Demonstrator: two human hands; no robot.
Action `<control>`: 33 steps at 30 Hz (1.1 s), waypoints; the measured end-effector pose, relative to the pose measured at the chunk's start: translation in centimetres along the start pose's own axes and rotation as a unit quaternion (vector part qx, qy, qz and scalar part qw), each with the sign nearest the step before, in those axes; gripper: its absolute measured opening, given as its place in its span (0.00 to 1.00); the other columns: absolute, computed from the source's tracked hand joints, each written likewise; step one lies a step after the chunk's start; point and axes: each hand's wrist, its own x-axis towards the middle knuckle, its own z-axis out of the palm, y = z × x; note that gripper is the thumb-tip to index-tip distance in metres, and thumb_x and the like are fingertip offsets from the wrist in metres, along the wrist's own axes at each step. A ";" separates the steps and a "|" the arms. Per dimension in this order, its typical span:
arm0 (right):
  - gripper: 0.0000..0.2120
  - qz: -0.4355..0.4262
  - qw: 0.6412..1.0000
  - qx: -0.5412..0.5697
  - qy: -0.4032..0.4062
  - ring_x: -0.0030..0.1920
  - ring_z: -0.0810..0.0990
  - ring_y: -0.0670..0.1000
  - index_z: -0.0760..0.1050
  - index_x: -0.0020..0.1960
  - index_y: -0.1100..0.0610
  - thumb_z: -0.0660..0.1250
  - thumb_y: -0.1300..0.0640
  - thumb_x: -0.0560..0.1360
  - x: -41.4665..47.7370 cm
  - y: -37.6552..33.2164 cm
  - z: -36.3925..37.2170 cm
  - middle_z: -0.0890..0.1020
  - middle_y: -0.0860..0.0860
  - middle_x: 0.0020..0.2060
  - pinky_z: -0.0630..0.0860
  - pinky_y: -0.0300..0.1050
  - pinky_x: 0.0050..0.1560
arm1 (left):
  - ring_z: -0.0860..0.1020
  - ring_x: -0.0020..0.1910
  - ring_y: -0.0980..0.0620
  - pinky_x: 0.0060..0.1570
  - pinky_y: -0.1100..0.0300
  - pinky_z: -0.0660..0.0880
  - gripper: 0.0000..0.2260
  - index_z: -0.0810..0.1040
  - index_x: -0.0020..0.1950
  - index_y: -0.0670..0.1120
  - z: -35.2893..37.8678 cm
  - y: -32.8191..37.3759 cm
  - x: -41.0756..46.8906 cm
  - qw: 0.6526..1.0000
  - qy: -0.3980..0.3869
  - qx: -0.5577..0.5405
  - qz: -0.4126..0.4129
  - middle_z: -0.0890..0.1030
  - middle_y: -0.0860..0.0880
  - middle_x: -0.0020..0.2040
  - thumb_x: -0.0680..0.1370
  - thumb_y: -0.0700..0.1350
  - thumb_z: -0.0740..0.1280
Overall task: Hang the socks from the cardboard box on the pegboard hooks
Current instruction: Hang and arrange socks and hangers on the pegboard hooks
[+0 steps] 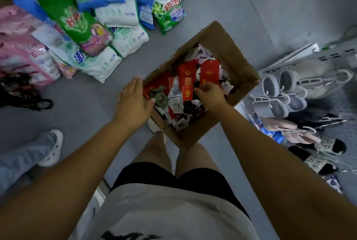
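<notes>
An open cardboard box (229, 54) stands on the grey floor in front of me, full of packaged socks: red pairs (188, 77), striped ones and a green pair (159, 97). My left hand (133, 102) lies flat and open on the box's near left rim, thumb touching the green pair. My right hand (210, 94) is down inside the box with its fingers closed on a red sock pack (208, 72). The white pegboard (334, 56) rises at the right edge, its hooks holding slippers.
Detergent bags (81, 27) are piled on the floor to the upper left, with pink packs (25, 54) beside them. Grey, pink and studded slippers (280, 92) hang at the right. Another person's leg and white shoe (52, 147) stand at the left.
</notes>
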 end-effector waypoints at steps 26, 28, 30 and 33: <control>0.34 0.111 0.991 0.034 0.061 0.65 0.76 0.59 0.72 0.65 0.58 0.81 0.45 0.66 9.8 3.8 7.9 0.74 0.55 0.63 0.76 0.55 0.62 | 0.63 0.77 0.37 0.74 0.43 0.64 0.33 0.55 0.82 0.39 4.1 -2.2 0.7 0.993 0.092 -0.066 0.045 0.62 0.39 0.80 0.82 0.43 0.68; 0.32 0.092 0.991 0.086 0.052 0.59 0.80 0.57 0.69 0.65 0.59 0.79 0.51 0.67 8.5 3.7 7.1 0.78 0.51 0.54 0.77 0.49 0.53 | 0.63 0.77 0.38 0.74 0.42 0.65 0.33 0.54 0.82 0.39 3.9 -2.1 0.6 0.993 0.090 -0.068 0.045 0.61 0.40 0.80 0.82 0.43 0.68; 0.32 0.066 0.990 0.108 0.057 0.55 0.81 0.54 0.66 0.66 0.57 0.78 0.52 0.68 7.1 3.6 6.1 0.77 0.47 0.50 0.76 0.47 0.49 | 0.63 0.77 0.37 0.72 0.40 0.67 0.34 0.54 0.82 0.40 3.6 -2.1 0.6 0.993 0.087 -0.064 0.046 0.61 0.40 0.80 0.82 0.43 0.68; 0.31 0.004 0.988 0.104 0.118 0.53 0.79 0.46 0.64 0.64 0.48 0.77 0.49 0.67 5.6 3.4 4.1 0.76 0.46 0.55 0.74 0.39 0.48 | 0.63 0.77 0.37 0.71 0.40 0.68 0.34 0.54 0.82 0.40 3.5 -2.1 0.6 0.993 0.089 -0.061 0.048 0.62 0.39 0.80 0.81 0.43 0.68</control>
